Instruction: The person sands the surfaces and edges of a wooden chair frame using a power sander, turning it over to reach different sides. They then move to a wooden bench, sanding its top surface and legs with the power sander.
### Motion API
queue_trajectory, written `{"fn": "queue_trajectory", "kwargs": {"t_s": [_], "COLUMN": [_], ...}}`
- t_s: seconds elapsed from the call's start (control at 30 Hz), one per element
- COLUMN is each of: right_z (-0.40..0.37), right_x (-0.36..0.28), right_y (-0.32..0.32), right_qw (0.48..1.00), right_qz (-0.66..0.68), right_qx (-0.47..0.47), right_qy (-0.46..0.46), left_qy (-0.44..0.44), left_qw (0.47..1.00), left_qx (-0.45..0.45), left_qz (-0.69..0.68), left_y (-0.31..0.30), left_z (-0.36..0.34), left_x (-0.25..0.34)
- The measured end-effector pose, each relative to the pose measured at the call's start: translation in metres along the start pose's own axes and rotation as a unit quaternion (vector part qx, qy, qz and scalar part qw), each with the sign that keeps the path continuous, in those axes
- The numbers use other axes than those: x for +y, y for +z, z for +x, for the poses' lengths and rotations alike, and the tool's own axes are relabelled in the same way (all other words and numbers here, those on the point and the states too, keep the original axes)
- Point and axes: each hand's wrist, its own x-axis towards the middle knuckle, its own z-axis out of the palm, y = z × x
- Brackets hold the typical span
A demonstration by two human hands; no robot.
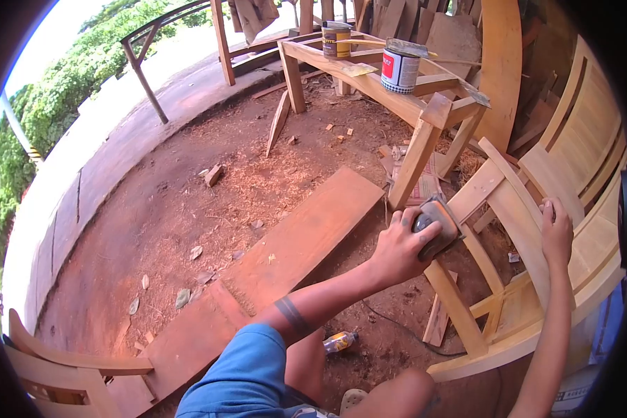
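Note:
My left hand [407, 240] is wrapped round a dark power sander [440, 226], whose orange-edged base faces the chair. The sander is raised at the end of a light wooden chair [477, 191], beside its front part. My right hand [557, 226] has its fingers curled at the lower end of the chair's curved armrest [512, 174]; the exact finger contact is small in view. The chair lies tilted at the right, with its slatted back [592, 125] toward the upper right and its legs pointing left.
A wooden frame [376, 83] bears a brown can [336, 40] and a red-and-white can [400, 68]. Long boards [320, 216] lie on the dirt floor among shavings. A bottle [340, 341], a dark cord [397, 327] and another curved wooden piece [70, 359] are lower down.

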Motion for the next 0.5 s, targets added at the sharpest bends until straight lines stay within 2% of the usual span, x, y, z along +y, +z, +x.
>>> {"fn": "queue_trajectory", "kwargs": {"t_s": [0.13, 0.2, 0.27, 0.33, 0.5], "right_z": [0.004, 0.006, 0.007, 0.011, 0.023], "right_x": [0.013, 0.02, 0.025, 0.036, 0.072], "right_y": [0.007, 0.01, 0.012, 0.015, 0.03], "right_qw": [1.0, 1.0, 1.0, 0.999, 0.998], "right_qz": [-0.015, -0.002, -0.01, -0.022, 0.047], "right_qx": [-0.005, 0.001, 0.004, 0.008, 0.008], "right_qy": [-0.008, -0.011, -0.013, -0.027, -0.036], "left_qy": [0.022, 0.02, 0.048, 0.042, 0.014], "left_qw": [0.999, 0.999, 0.998, 0.998, 0.998], "left_qx": [-0.025, -0.038, -0.035, -0.038, 0.003], "left_qz": [0.017, -0.001, 0.003, -0.003, -0.069], "left_y": [-0.003, -0.002, 0.0, 0.003, 0.013], "left_z": [-0.074, -0.074, -0.048, -0.011, 0.088], "left_x": [-0.032, -0.027, -0.012, 0.011, 0.054]}}
